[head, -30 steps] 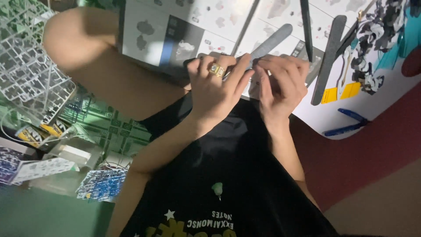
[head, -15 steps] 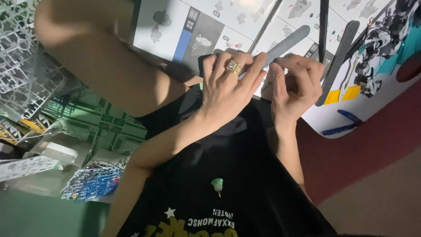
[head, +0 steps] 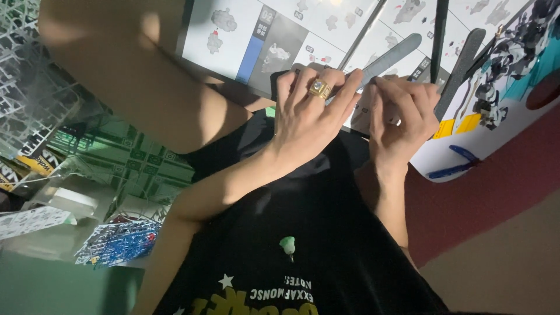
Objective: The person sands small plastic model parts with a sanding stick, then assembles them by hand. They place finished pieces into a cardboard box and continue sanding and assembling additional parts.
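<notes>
Clear plastic part frames are lying far left | green cutting mat is sitting beside them | left hand, wearing a gold ring, is curling its fingers around a grey sanding stick | right hand is pinching a small part, too hidden to identify | instruction sheet is lying beyond both hands.

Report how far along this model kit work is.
Done: no assembled piece shows. In hand: the left hand grips a grey sanding stick, and the right hand pinches something hidden by its fingers. Left: parts sit uncut in the clear runner frames and the blue runner frame; the instruction sheet lies open.
</notes>
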